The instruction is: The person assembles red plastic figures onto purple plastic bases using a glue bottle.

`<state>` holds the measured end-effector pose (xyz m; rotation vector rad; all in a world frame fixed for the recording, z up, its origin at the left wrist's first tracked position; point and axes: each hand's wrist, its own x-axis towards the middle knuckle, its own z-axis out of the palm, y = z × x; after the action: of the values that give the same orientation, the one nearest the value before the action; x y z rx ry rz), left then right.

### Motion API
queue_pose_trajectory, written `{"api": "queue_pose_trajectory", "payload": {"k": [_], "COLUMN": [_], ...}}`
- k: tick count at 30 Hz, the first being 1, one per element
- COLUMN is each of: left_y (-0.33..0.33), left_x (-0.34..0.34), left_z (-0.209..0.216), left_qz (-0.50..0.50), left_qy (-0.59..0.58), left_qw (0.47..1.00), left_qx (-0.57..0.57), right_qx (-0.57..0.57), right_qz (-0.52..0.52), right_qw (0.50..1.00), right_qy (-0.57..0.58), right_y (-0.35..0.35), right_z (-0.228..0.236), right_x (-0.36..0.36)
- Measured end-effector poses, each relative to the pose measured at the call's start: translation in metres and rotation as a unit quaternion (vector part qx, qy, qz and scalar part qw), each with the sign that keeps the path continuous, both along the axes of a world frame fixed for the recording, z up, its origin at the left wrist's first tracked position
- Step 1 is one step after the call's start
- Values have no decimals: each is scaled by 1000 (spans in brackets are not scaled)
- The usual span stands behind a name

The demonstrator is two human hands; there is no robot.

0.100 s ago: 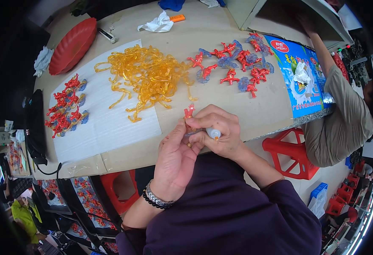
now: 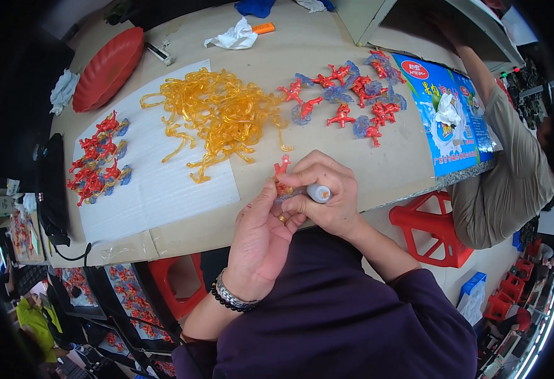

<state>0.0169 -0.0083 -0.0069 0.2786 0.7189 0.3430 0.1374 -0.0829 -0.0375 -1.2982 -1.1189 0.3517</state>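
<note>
Close to the table's near edge, my left hand [image 2: 261,234] pinches a small red toy figurine [image 2: 283,167] between thumb and fingers. Clear plastic and some yellow show at its lower part, mostly covered by my fingers. My right hand [image 2: 337,196] is closed around a small whitish tube [image 2: 319,192]. Its thumb and index finger also press against the figurine from the right. The tube's tip is hidden behind the fingers. Beyond my hands lies a tangled heap of transparent yellow plastic pieces [image 2: 223,117].
Red figurines on bluish clear bases lie in a right group [image 2: 341,115] and a left group [image 2: 94,167]. The left one rests on a white foam sheet [image 2: 144,208]. A red plate [image 2: 109,69] and crumpled tissue [image 2: 234,36] lie farther back. Another person's arm [image 2: 479,72] reaches in at right, near a red stool [image 2: 432,227].
The tube has tilted a little in my right hand, its end turning slightly upward. My right hand has risen very slightly, and the figurine stays in almost the same place.
</note>
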Motion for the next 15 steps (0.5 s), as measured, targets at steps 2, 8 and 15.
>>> {"api": "queue_pose_trajectory", "payload": {"k": [2,8,15], "left_y": [2,3,2], "left_x": [-4,-7,-5], "left_z": [-6,-9,-12], "left_qz": [-26,-29,-26], "left_qy": [-10,-38,-49], "left_qw": [999,998,997], "left_qx": [-23,-27,-46], "right_qx": [-21,-37,-43], "right_qz": [0,0,-6], "right_qw": [999,995,992], "right_qy": [39,88,116], "right_y": [-1,0,0], "right_z": [-1,3,3], "right_x": [1,-4,-3]}}
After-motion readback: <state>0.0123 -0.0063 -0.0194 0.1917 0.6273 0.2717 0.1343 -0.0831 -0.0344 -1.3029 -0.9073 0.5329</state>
